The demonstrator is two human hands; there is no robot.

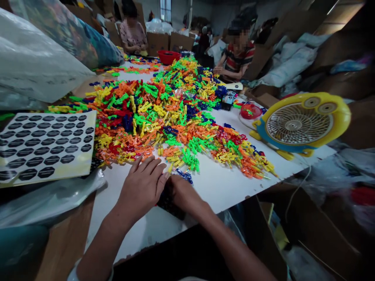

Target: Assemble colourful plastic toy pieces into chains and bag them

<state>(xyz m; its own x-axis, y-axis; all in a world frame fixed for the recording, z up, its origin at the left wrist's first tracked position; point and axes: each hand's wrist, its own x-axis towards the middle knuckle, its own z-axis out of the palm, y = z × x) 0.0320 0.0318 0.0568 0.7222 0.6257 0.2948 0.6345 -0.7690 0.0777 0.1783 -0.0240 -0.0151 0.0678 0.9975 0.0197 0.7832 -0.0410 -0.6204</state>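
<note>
My left hand lies over the near edge of a big heap of small plastic pieces in orange, green, yellow, red and blue. Its fingers point forward, and its thumb reaches toward my right hand. The right hand is curled beside it, its fingers mostly hidden; what it holds, if anything, cannot be made out. Beneath and between the hands is a dark object, partly covered. A few dark blue pieces lie just beyond the right hand.
Sheets of dark octagonal stickers lie at the left beside plastic bags. On the white table stand a yellow fan, a dark bottle and a red basin. Two people sit across the table.
</note>
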